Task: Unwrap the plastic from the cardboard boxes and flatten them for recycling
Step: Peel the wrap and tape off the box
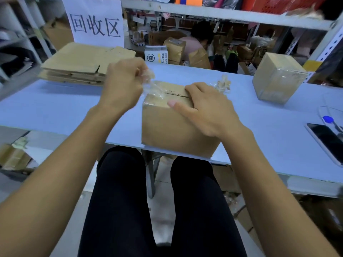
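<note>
A brown cardboard box (167, 127) stands at the near edge of the pale blue table (55, 106), partly over the edge. My left hand (122, 84) pinches a strip of clear plastic wrap (148, 80) and holds it lifted off the box's top left corner. My right hand (206, 110) presses down on the box's top, fingers curled over the centre seam, thumb along the front edge. A crumpled wad of plastic (223, 85) lies just behind my right hand. A second box still wrapped in plastic (276, 78) stands at the far right.
A stack of flattened cardboard (81, 65) lies at the far left under a paper sign (94, 21). A phone (328, 140) and a blue-tipped pen (331, 121) lie at the right edge. Shelving posts frame the table. A person sits among boxes beyond it.
</note>
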